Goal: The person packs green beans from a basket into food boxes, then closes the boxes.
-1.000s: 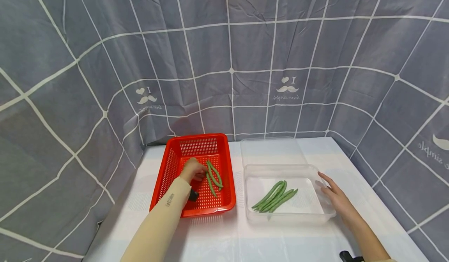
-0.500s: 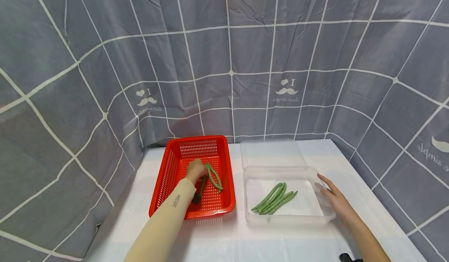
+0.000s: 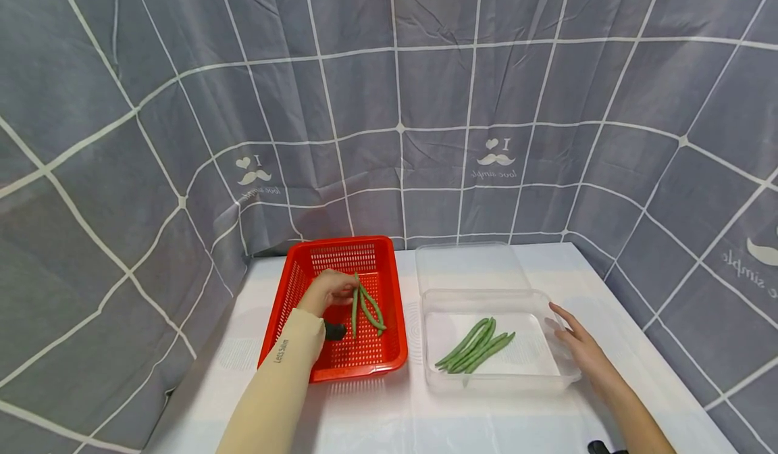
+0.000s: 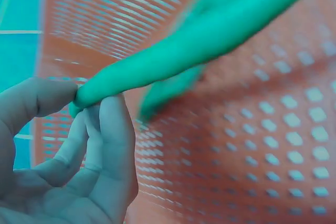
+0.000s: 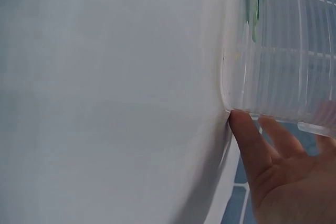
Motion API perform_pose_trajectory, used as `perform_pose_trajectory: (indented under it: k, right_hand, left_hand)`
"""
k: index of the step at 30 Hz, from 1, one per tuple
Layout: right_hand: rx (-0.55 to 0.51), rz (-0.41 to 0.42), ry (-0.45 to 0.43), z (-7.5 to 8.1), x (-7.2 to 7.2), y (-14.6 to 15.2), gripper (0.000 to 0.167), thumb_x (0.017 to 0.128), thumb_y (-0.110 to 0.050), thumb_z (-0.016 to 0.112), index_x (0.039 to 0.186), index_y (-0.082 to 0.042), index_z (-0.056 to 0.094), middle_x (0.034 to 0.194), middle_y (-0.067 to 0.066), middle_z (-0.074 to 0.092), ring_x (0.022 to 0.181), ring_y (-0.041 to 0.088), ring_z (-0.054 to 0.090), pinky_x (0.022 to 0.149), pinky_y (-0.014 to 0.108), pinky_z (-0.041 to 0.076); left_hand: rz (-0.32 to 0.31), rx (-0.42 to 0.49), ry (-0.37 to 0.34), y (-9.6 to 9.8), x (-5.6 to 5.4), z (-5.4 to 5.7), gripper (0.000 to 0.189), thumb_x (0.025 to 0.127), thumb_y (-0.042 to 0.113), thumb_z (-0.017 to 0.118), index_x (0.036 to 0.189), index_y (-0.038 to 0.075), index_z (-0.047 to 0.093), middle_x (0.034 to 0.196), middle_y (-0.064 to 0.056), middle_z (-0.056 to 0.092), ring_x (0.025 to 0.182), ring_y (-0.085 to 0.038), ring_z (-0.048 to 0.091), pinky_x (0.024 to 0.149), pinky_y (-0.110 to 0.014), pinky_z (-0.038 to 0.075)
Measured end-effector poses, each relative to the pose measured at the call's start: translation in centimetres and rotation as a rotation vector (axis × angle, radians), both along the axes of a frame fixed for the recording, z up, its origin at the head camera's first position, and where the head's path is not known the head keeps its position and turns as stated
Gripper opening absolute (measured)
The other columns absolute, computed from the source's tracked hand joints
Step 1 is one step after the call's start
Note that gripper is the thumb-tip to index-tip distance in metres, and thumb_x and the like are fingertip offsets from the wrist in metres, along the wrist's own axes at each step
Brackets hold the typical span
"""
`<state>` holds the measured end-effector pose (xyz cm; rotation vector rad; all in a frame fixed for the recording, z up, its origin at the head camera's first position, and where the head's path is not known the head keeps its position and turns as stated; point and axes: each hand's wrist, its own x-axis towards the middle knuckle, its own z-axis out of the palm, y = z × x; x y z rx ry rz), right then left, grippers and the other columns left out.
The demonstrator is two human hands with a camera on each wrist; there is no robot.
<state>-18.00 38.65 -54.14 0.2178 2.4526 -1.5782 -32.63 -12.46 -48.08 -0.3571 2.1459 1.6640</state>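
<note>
In the head view my left hand (image 3: pixel 331 286) is inside the red plastic basket (image 3: pixel 358 373). Its thumb and fingers pinch one end of a green bean (image 4: pixel 173 56), which slants away across the left wrist view. Two more green beans (image 3: pixel 373 313) lie on the basket floor beside the held one. To the right, a clear plastic container (image 3: pixel 531 349) holds a bunch of several green beans (image 3: pixel 474 347). My right hand (image 3: pixel 583 347) rests against that container's right side, fingers extended, fingertips at its edge (image 5: pixel 252 115) in the right wrist view.
A clear flat lid (image 3: pixel 468 265) lies behind the container. White cloth (image 3: pixel 389 413) covers the table, and a grey checked curtain (image 3: pixel 365 103) hangs around its back and sides. A black strap piece (image 3: pixel 334 331) sits at my left wrist.
My left hand dipped deeper into the basket, then rose slightly and back left with a bean pinched in it. The right hand and the container stay put.
</note>
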Motion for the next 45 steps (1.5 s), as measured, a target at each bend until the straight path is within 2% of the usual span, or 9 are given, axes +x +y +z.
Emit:
perform_pose_trajectory:
  k: [6,9,15,18,21,27,32,36,45]
  right_hand:
    - [-0.006,-0.005,0.0,0.0,0.1,0.0,0.063,0.116,-0.024,0.033,0.172,-0.022,0.005,0.177,0.025,-0.009,0.159,0.061,0.003,0.122,0.086,0.009]
    - [-0.005,-0.01,-0.003,0.1,0.2,0.0,0.063,0.116,-0.025,0.034,0.172,-0.022,0.005,0.177,0.025,-0.008,0.159,0.062,0.003,0.121,0.086,0.009]
    - [-0.005,-0.005,0.025,0.1,0.3,-0.1,0.063,0.116,-0.024,0.036,0.172,-0.02,0.008,0.177,0.026,-0.007,0.158,0.064,0.004,0.119,0.087,0.011]
    - [-0.002,0.003,0.046,0.1,0.4,-0.1,0.063,0.116,-0.023,0.036,0.172,-0.018,0.009,0.177,0.027,-0.005,0.157,0.065,0.006,0.118,0.088,0.013]
    - [0.0,-0.001,0.041,0.1,0.4,-0.2,0.063,0.115,-0.023,0.036,0.172,-0.018,0.009,0.177,0.027,-0.005,0.157,0.064,0.007,0.119,0.088,0.013]
    - [0.004,-0.012,0.005,0.2,0.2,-0.1,0.064,0.116,-0.025,0.037,0.172,-0.021,0.008,0.178,0.023,-0.007,0.159,0.062,0.002,0.122,0.085,0.01]
    - [0.0,-0.013,-0.013,0.1,0.1,0.1,0.064,0.116,-0.026,0.036,0.172,-0.024,0.007,0.178,0.021,-0.009,0.16,0.06,0.0,0.123,0.085,0.008]
    - [0.0,-0.016,-0.015,0.2,0.3,0.0,0.064,0.116,-0.026,0.036,0.172,-0.025,0.007,0.178,0.02,-0.009,0.16,0.06,0.001,0.122,0.085,0.009]
    - [-0.01,-0.013,0.014,0.1,0.3,-0.1,0.063,0.116,-0.025,0.037,0.172,-0.023,0.009,0.178,0.023,-0.007,0.159,0.061,0.003,0.121,0.086,0.011]
  left_hand:
    - [0.002,0.184,-0.002,0.1,-0.2,2.2,0.012,0.102,0.012,0.064,0.094,0.008,0.071,0.086,0.0,0.065,0.08,-0.013,0.064,0.069,-0.023,0.064]
    - [-0.014,0.247,-0.002,0.5,-0.4,2.9,0.008,0.105,0.018,0.063,0.108,0.012,0.068,0.09,0.003,0.064,0.085,-0.015,0.061,0.071,-0.024,0.062]
    - [-0.056,0.309,0.01,2.7,-0.2,4.1,0.039,0.107,0.023,0.063,0.145,0.015,0.058,0.112,0.001,0.064,0.097,-0.02,0.059,0.075,-0.026,0.06]
    - [-0.091,0.31,0.035,4.2,0.0,4.4,0.044,0.107,0.025,0.063,0.149,0.014,0.057,0.122,-0.003,0.064,0.101,-0.022,0.06,0.077,-0.027,0.06]
    - [-0.132,0.312,0.043,6.2,0.1,4.6,0.042,0.107,0.026,0.063,0.147,0.015,0.059,0.117,-0.003,0.064,0.097,-0.021,0.06,0.076,-0.028,0.06]
    - [-0.224,0.33,0.007,10.4,0.5,4.5,0.041,0.107,0.024,0.063,0.146,0.012,0.058,0.098,0.002,0.065,0.085,-0.016,0.062,0.072,-0.026,0.059]
    - [-0.309,0.296,0.004,13.7,1.5,4.4,0.038,0.106,0.022,0.065,0.142,0.012,0.063,0.096,0.001,0.065,0.086,-0.016,0.064,0.072,-0.027,0.061]
    - [-0.411,0.238,0.02,16.4,2.6,4.1,0.035,0.104,0.022,0.066,0.137,0.014,0.068,0.094,0.001,0.066,0.085,-0.016,0.067,0.072,-0.029,0.063]
    - [-0.577,0.132,-0.006,20.7,4.6,2.1,0.024,0.101,0.022,0.07,0.124,0.017,0.074,0.093,-0.005,0.07,0.077,-0.016,0.066,0.064,-0.029,0.063]
